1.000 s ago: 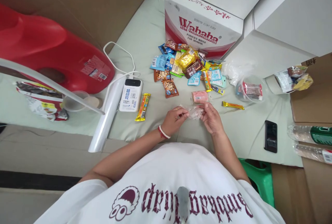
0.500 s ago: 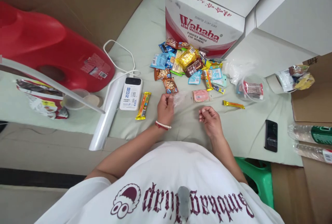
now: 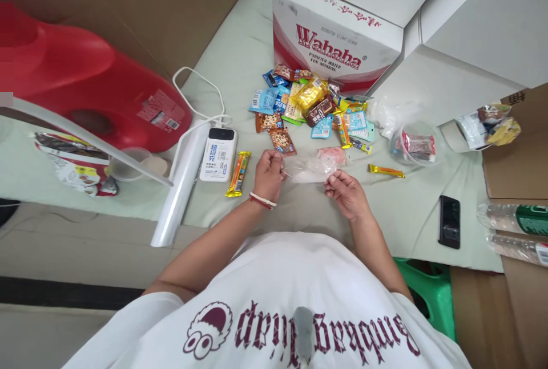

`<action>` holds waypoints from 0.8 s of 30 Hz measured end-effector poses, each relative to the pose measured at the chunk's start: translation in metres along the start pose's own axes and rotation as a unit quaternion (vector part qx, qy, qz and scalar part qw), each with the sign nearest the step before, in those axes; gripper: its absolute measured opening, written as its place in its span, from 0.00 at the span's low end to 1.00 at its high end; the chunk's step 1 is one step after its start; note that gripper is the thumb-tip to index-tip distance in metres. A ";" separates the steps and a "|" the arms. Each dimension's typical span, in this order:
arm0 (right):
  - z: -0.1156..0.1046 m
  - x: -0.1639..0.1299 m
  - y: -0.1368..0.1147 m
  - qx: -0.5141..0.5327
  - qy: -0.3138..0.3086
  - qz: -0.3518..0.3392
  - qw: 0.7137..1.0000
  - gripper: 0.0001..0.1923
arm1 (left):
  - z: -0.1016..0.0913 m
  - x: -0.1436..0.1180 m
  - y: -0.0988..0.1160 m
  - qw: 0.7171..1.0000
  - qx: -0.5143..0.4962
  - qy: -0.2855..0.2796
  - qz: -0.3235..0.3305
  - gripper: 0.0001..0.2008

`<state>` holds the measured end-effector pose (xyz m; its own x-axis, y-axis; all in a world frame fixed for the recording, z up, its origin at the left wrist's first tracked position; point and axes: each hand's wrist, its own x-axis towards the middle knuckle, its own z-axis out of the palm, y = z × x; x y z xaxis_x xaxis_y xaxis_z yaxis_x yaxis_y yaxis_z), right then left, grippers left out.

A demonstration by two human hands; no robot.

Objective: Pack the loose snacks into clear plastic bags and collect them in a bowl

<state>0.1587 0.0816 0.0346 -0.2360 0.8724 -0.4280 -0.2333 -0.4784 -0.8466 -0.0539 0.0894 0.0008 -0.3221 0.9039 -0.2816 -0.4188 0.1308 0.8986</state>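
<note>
A thin clear plastic bag [image 3: 309,169] is stretched flat between both hands over the pale green cloth. My left hand [image 3: 268,174] pinches its left edge and my right hand [image 3: 345,191] pinches its right edge. Just beyond the bag lies a pink snack packet [image 3: 331,154], partly covered by the plastic. Further back sits a heap of small snack packets [image 3: 309,105] in blue, yellow and brown wrappers. An orange snack bar [image 3: 238,173] lies left of my left hand.
A white power bank [image 3: 218,154] with its cable and a plastic film roll [image 3: 178,182] lie at left beside a red jug [image 3: 81,89]. A Wahaha carton [image 3: 338,38] stands behind the heap. A black phone [image 3: 449,221], a yellow stick [image 3: 386,171] and bagged snacks [image 3: 414,145] lie at right.
The crumpled bag held close in both hands went left with my left hand alone; now my right hand has taken its other edge and the bag is spread out flat.
</note>
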 end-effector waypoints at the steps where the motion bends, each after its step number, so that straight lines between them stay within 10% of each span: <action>1: -0.006 -0.001 -0.003 0.000 -0.007 0.006 1.000 0.19 | -0.003 0.003 0.004 0.999 -0.025 -0.009 -0.018 0.19; 10: -0.015 0.006 0.001 -0.135 0.080 -0.141 0.978 0.15 | -0.009 -0.002 0.020 0.998 -0.044 -0.036 -0.026 0.22; 18: 0.013 0.062 0.001 -0.489 0.026 -0.310 0.815 0.17 | -0.008 -0.019 0.021 0.991 0.048 -0.114 0.056 0.20; 24: 0.024 0.072 0.002 -0.469 -0.038 -0.282 0.836 0.08 | -0.016 -0.018 0.024 0.953 0.282 -0.057 0.091 0.17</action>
<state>0.1188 0.1411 0.0095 -0.4058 0.9067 0.1151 0.5052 0.3275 -0.7984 -0.0725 0.0699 0.0222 -0.2390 0.9665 -0.0936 0.1688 0.1363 0.9762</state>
